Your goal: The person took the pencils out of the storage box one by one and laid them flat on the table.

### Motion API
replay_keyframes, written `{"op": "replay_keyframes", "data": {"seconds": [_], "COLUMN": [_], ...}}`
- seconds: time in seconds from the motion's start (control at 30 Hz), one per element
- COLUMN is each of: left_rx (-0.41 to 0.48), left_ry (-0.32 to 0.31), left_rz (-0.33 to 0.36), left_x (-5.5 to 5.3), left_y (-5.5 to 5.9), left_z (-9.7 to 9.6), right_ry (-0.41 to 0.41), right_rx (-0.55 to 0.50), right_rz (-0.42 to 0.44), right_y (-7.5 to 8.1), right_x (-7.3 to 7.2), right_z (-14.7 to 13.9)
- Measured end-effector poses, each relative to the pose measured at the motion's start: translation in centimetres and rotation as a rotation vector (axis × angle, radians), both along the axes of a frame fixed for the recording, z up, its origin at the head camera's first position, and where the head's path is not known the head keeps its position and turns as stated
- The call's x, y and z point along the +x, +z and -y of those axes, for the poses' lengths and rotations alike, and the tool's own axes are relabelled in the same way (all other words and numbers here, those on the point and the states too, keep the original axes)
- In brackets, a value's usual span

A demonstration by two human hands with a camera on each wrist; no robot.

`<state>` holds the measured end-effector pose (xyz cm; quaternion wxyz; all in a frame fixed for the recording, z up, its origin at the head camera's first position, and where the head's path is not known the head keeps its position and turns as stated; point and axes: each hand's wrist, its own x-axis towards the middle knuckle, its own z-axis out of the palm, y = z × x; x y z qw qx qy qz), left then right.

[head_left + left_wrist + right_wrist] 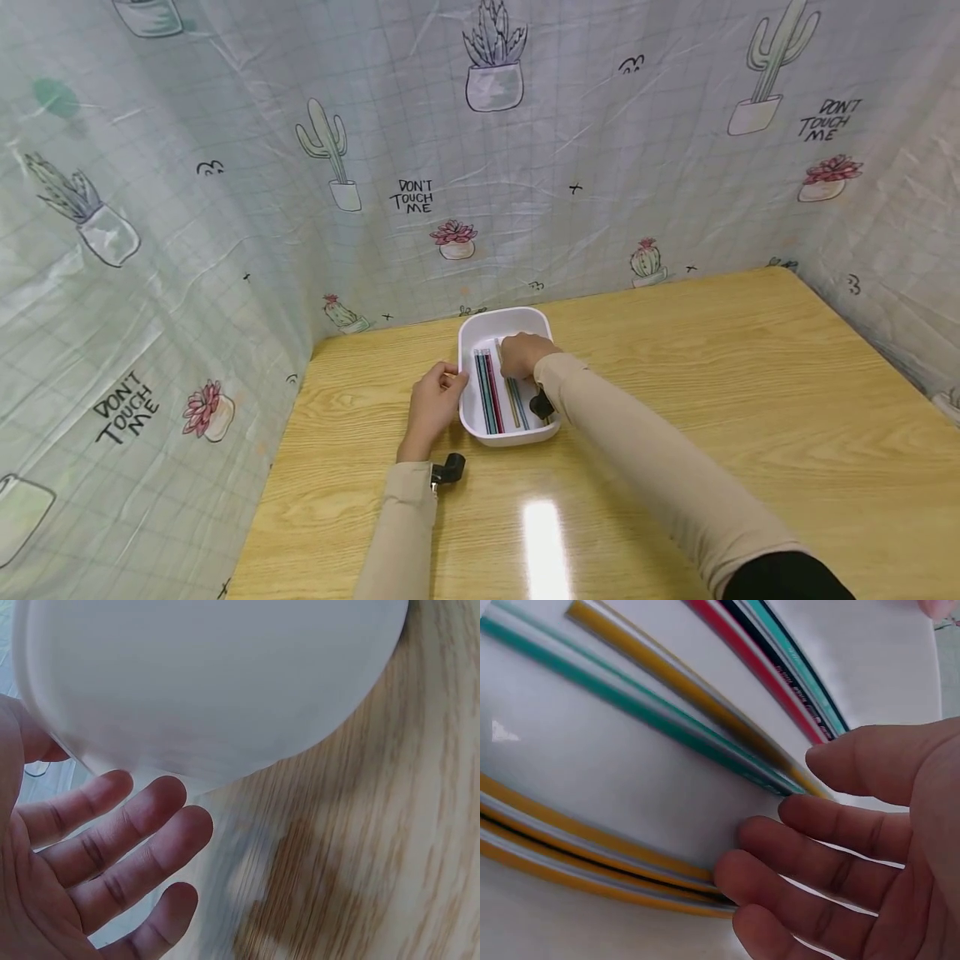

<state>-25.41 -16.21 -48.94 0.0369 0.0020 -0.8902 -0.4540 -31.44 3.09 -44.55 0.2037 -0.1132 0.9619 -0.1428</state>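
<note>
Where the smooth, wood-grained tabletop (750, 358) ends at the rear, a creased fabric sheet (570, 150) printed with potted plants rises. Nearest that edge sits the white, round-cornered bin (517, 439), apparently plastic. Relaxed and partly open, the left hand (435, 400) touches its outer left wall. The right hand (523, 356) is inside, half open, thumb and forefinger apart; no firm grip shows.

Slender, glossy pencils lie on the bin floor, long axes running far to near. One yellow pencil (682, 690) and one green pencil (630, 705) lie below the right hand, the nearer hand, and extend toward the body. Left of them lie the red pencil (757, 667), black pencil and teal pencil; right, yellow-and-black pencils (592, 834).
</note>
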Motion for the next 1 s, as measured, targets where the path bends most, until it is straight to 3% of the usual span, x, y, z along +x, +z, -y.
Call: {"op": "replay_keyframes", "data": {"seconds": [0.4, 0.63, 1.0], "left_rx": [0.004, 0.002, 0.002], "left_ry": [-0.004, -0.006, 0.000], "left_rz": [-0.006, -0.006, -0.035], "left_x": [0.2, 0.4, 0.6], "left_y": [-0.1, -0.1, -0.4], "left_z": [-0.2, -0.3, -0.3], "right_ry": [-0.008, -0.037, -0.049], "right_rx": [0.048, 0.018, 0.014], "right_rz": [-0.134, -0.104, -0.123], "right_y": [0.0, -0.4, -0.7], "right_x": [1.7, 2.0, 1.9], "right_z": [0.3, 0.3, 0.5]}}
